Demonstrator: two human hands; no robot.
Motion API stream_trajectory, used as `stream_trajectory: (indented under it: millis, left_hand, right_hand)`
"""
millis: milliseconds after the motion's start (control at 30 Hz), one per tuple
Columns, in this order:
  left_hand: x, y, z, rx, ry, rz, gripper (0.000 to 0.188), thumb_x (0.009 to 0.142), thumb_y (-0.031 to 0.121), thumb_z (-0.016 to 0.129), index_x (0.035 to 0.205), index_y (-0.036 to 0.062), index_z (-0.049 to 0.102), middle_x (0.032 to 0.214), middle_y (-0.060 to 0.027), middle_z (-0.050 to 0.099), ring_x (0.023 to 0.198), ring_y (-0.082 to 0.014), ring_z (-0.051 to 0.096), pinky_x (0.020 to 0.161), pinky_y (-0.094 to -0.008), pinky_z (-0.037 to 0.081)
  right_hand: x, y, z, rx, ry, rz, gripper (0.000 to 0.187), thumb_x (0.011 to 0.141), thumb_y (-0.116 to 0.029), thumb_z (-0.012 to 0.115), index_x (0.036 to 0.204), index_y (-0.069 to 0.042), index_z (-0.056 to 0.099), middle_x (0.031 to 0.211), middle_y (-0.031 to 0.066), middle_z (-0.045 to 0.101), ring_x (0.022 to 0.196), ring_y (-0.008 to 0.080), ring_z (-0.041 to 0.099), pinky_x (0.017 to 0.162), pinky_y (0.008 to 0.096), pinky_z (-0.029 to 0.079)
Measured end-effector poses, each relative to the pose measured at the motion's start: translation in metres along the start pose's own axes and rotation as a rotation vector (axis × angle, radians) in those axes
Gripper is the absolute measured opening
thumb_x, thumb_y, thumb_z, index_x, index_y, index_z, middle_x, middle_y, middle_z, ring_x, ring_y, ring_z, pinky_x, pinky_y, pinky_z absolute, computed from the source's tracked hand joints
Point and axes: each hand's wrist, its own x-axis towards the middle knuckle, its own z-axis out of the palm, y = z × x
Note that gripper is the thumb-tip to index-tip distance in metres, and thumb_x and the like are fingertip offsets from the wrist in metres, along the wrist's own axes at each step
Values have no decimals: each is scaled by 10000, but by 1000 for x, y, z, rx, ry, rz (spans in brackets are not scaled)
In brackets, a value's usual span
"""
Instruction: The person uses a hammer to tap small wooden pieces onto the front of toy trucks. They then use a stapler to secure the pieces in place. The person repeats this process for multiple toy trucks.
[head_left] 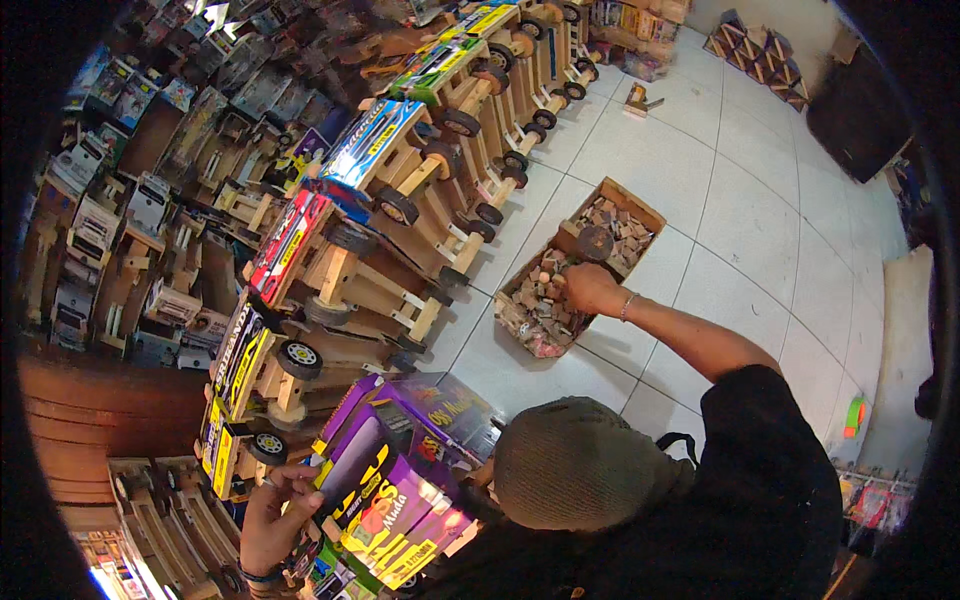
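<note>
My right hand reaches into a long open box full of small wood offcuts. Its fingers are bent down among the pieces, and whatever they grip is hidden. A dark round disc lies on the pieces beside that hand. At the lower left, my left hand has thumb and fingers closed at the edge of a purple toy truck with yellow lettered panels. The truck is tilted close to me and partly covered by a rounded brown cloth shape.
A row of wooden toy trucks on their sides, including a blue one and a red one, runs along the left. More toy trucks crowd behind. A small wooden tool lies on the white tiled floor. Stacked wood pieces stand far right.
</note>
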Motion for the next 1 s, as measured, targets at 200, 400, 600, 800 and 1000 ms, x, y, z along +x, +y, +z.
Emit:
stream_trajectory:
  millis: [200, 400, 600, 800, 1000]
  left_hand:
    - [-1, -9, 0, 42, -22, 108, 377, 914, 49, 742, 1257, -9, 597, 903, -5, 613, 776, -51, 547, 632, -202, 438]
    - [-1, -12, -6, 59, -60, 123, 376, 911, 51, 746, 1259, 4, 612, 902, -11, 631, 791, -70, 561, 666, -223, 447]
    - [2, -15, -9, 67, -88, 169, 354, 935, 103, 729, 1251, 4, 604, 899, 20, 599, 826, -68, 539, 754, -223, 426]
    - [8, -24, -11, 47, -80, 211, 367, 905, 96, 767, 1237, 6, 638, 891, -2, 639, 839, -83, 572, 774, -244, 457]
    - [8, -26, -10, 31, -82, 219, 371, 905, 98, 767, 1240, 10, 634, 885, 5, 627, 830, -76, 561, 755, -243, 448]
  right_hand:
    - [22, 5, 34, -46, 183, 70, 238, 713, -179, 808, 852, 5, 747, 863, 220, 736, 830, 368, 740, 720, 462, 610]
    - [18, 1, 32, -32, 276, 104, 280, 814, -286, 750, 851, -10, 736, 875, 241, 717, 870, 395, 722, 757, 490, 591]
    - [-18, 6, -20, 245, 164, -28, 338, 863, -369, 755, 942, -40, 747, 885, 209, 732, 845, 345, 722, 732, 448, 560]
    - [-42, 4, -58, 782, -234, 105, 425, 896, -477, 757, 1116, -116, 717, 924, -21, 677, 833, 128, 587, 656, 318, 490]
    - [-45, 9, -58, 925, -246, 96, 354, 909, -429, 750, 1118, -143, 732, 931, -50, 691, 788, 111, 559, 616, 292, 457]
